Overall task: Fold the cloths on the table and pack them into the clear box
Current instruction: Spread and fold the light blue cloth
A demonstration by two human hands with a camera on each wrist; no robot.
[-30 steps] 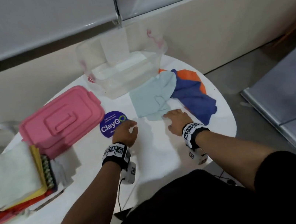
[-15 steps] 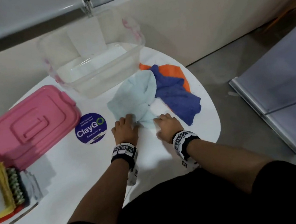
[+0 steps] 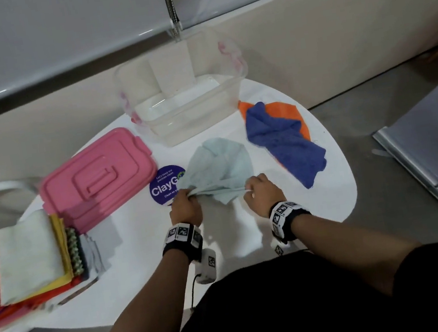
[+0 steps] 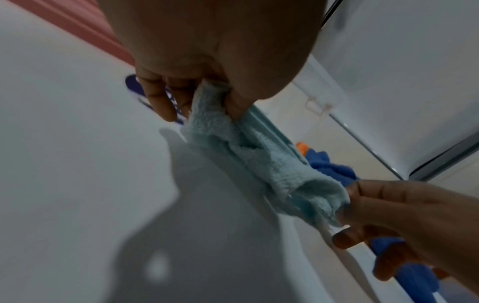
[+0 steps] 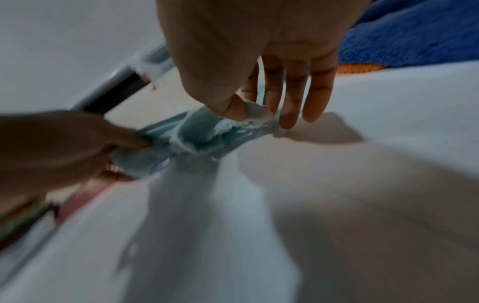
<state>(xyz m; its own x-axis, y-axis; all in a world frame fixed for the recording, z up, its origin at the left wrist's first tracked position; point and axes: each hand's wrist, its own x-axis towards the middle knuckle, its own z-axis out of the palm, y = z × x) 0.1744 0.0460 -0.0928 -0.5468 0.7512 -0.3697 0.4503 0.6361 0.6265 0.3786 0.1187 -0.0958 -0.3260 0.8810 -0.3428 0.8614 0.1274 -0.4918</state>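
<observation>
White round table (image 3: 128,254) carries the clear box (image 3: 189,113) at its far edge, while nearer, the left hand (image 3: 186,208) and right hand (image 3: 262,192) each pinch the bunched light-blue cloth (image 3: 221,168), half covering a purple sticker (image 3: 162,189); wrist views are blurred.

Round purple sticker (image 3: 164,186) on white table (image 3: 126,238), reads "ClayG", partly covered, smaller lines illegible

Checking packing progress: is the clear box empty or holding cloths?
Empty: the clear box shows only its bare bottom; the light blue cloth lies outside.
</observation>
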